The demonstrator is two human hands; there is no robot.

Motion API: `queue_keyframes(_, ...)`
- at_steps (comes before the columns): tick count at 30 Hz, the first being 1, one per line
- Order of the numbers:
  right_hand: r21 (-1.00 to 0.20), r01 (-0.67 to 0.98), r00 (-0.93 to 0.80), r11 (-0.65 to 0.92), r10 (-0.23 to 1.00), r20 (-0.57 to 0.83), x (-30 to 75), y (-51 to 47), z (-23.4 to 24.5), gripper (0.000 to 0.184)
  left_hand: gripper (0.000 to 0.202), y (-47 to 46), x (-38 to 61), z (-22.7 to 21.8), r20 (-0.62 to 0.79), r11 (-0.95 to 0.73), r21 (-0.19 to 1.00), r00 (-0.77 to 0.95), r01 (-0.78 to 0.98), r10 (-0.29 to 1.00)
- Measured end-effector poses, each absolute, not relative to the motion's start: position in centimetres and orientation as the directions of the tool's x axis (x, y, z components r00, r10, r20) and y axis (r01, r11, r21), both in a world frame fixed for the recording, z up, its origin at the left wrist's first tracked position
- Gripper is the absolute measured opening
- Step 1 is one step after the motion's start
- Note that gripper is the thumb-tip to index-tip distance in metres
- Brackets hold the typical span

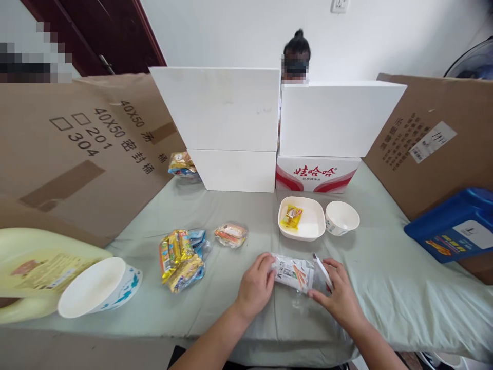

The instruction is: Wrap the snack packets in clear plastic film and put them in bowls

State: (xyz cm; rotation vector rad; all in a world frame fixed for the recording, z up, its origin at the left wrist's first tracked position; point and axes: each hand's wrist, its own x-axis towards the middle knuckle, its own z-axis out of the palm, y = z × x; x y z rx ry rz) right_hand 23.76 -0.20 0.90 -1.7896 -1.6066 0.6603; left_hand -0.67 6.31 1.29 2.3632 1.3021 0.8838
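A white snack packet (293,274) with an orange picture lies on the pale green tablecloth (239,216) near the front edge. My left hand (255,285) grips its left end with curled fingers. My right hand (339,292) pinches its right end, where a torn strip of wrapper sticks up. Just behind stands a square white dish (306,232) holding one small yellow wrapped snack (291,216), with a round white paper bowl (342,217) to its right.
A pile of yellow snack packets (180,258) and a single wrapped snack (231,234) lie to the left. A tipped white bowl (98,287) and yellow container (34,267) sit far left. White boxes (219,108), cardboard sheets (77,149) and a blue container (454,223) ring the table. A person sits behind the boxes.
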Motion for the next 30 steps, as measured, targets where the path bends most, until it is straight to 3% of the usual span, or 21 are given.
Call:
queue_keyframes(2,-0.648,0.76,0.074,-0.053,0.997,0.005,24.6,-1.0,0.4,0.081,0.049,6.2,-1.0,1.0,0.355,-0.624,0.472,0.513,0.623,0.781)
queue_keyframes(4,-0.548,0.836,0.018,-0.031,0.999,-0.028,25.0,-1.5,0.0,0.091,0.061,6.1,-1.2,0.7,0.333,-0.699,0.404,0.617,0.59,0.713)
queue_keyframes(7,-0.503,0.863,-0.081,0.053,0.996,-0.034,24.8,-1.5,0.0,0.085,0.037,6.1,-1.1,0.4,0.366,-0.729,0.374,0.631,0.573,0.684)
queue_keyframes(9,-0.544,0.83,-0.138,0.119,0.99,0.006,24.4,-1.0,0.2,0.056,0.019,6.2,-0.7,0.4,0.393,-0.708,0.411,0.589,0.574,0.706)
queue_keyframes(11,-0.606,0.78,-0.145,0.159,0.987,0.072,24.0,-0.3,0.5,0.029,0.018,6.4,-0.3,0.6,0.383,-0.647,0.462,0.522,0.607,0.762)
queue_keyframes(12,-0.637,0.754,-0.116,0.159,0.987,0.109,23.8,0.0,0.7,0.025,0.018,6.5,-0.1,0.7,0.36,-0.602,0.484,0.483,0.636,0.799)
queue_keyframes(17,-0.757,0.651,0.166,0.049,0.965,0.205,21.9,1.9,1.5,0.019,0.027,6.9,1.4,1.8,0.197,-0.429,0.435,0.381,0.792,0.903)
queue_keyframes(20,-0.77,0.633,0.117,0.077,0.974,0.193,20.4,3.0,2.0,0.022,0.027,7.0,2.6,2.2,0.16,-0.408,0.369,0.375,0.835,0.913)
queue_keyframes(23,-0.797,0.601,0.05,0.066,0.992,0.12,19.2,3.7,2.1,0.032,0.037,7.0,3.5,2.0,0.2,-0.43,0.441,0.381,0.788,0.903)
queue_keyframes(27,-0.891,0.449,0.072,-0.074,0.996,-0.047,18.9,3.9,1.1,0.03,0.048,6.2,3.6,1.5,0.332,-0.513,0.572,0.391,0.64,0.858)
queue_keyframes(30,-0.953,0.276,0.023,-0.127,0.992,-0.125,19.7,4.0,0.5,0.033,0.039,5.1,3.3,1.1,0.407,-0.652,0.525,0.511,0.547,0.757)
